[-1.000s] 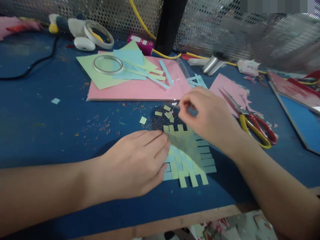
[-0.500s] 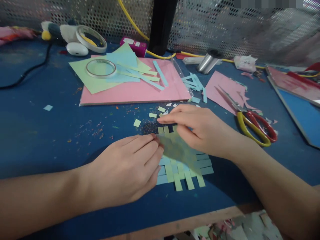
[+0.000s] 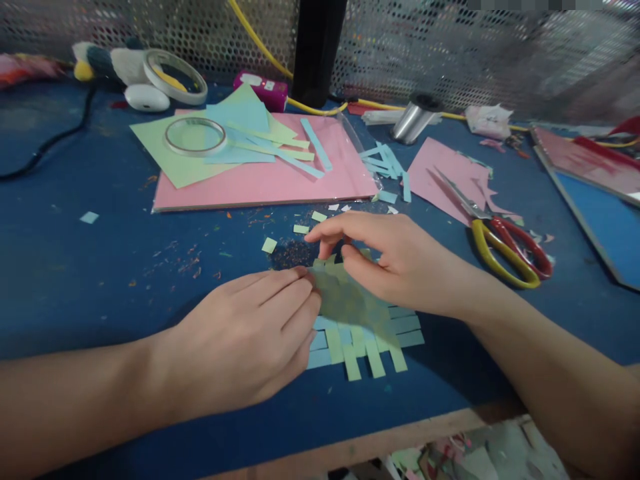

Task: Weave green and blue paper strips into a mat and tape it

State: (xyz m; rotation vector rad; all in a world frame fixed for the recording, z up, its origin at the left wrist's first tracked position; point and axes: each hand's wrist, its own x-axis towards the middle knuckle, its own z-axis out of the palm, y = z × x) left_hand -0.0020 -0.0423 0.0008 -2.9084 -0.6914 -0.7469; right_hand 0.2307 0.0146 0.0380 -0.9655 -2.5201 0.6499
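Observation:
A mat of interwoven pale green and light blue paper strips (image 3: pixel 356 333) lies on the blue table in front of me. Along its far left edge, my left hand (image 3: pixel 255 337) is closed, fingertips pinching the paper's border. My right hand (image 3: pixel 383 257) arches above the far edge with thumb and fingers apart. One of its bent fingertips is close to the green strip ends there; whether it touches them I cannot tell. Both hands hide part of the weave, and the right one shades its middle. Loose strip ends stick out on the near and right sides.
Scissors (image 3: pixel 505 250) lie right, beside a cut pink sheet (image 3: pixel 445 170). Behind are a pink paper pack (image 3: pixel 200 197), a tape roll (image 3: pixel 167 137), loose blue strips (image 3: pixel 385 160) and a metallic spool (image 3: pixel 413 123). Small green scraps (image 3: pixel 269 245) lie near my left hand.
My right hand's fingers, formerly stretched out together, have parted, and one now bends down toward the mat's far edge. The left hand keeps its pinch. The whole view has shifted slightly.

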